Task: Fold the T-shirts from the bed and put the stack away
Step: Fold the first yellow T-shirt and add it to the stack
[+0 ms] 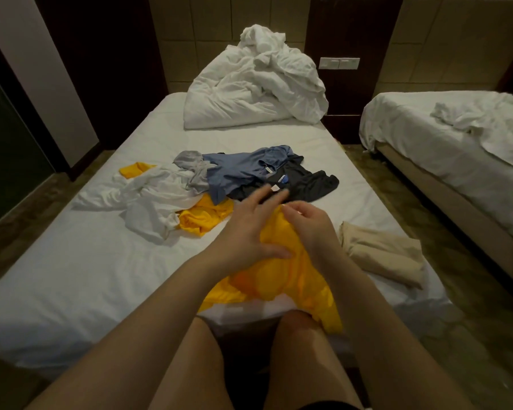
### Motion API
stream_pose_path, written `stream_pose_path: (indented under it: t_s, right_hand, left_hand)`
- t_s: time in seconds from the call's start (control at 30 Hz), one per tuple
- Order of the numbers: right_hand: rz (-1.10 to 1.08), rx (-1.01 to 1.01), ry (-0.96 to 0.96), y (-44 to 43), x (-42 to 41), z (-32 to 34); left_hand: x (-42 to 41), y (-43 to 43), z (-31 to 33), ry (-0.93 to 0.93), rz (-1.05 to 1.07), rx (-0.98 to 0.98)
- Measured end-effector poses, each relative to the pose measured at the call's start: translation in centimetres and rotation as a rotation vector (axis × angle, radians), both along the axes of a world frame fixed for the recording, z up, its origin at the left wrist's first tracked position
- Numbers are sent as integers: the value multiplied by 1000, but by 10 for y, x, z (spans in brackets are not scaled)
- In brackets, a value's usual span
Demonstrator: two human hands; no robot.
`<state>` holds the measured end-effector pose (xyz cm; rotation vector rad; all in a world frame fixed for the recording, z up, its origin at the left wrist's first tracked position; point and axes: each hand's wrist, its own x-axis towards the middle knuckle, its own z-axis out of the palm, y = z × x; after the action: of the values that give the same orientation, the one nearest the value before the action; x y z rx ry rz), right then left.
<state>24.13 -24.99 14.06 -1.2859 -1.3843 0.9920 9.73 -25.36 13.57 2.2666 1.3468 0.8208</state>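
A yellow T-shirt (290,279) hangs crumpled over the near edge of the bed (71,276) and my knees. My right hand (307,223) pinches its top edge with curled fingers. My left hand (249,229) hovers beside it with fingers spread and straight, blurred, its thumb against the yellow cloth. Further up the bed lies a loose pile: a white T-shirt (148,199), a grey one (194,168), a blue one (240,170), a dark one (302,182) and another yellow one (202,217). A folded beige T-shirt (382,253) lies at the right edge.
A rumpled white duvet (255,84) is heaped at the head of the bed. A second bed (456,149) stands to the right across a narrow strip of floor. Dark wall panels and a glass door stand at the left.
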Motion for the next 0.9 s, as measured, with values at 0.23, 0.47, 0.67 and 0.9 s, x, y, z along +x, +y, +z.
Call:
stream_pose_path:
  t_s: [0.23,0.47,0.67,0.9]
  right_hand:
    - [217,-132,301,-11,9,1]
    - [214,-98,-150,-18,11,-57]
    - [284,-103,-36,-15,-3,-56]
    - [52,18,51,-16,-16,-62]
  left_hand:
    - [8,2,-6,-196,103,-55]
    - [-8,7,-1,-748,499,-347]
    - [-19,5,7,-998,486,-489]
    - [-19,4,2,-879,476,-463]
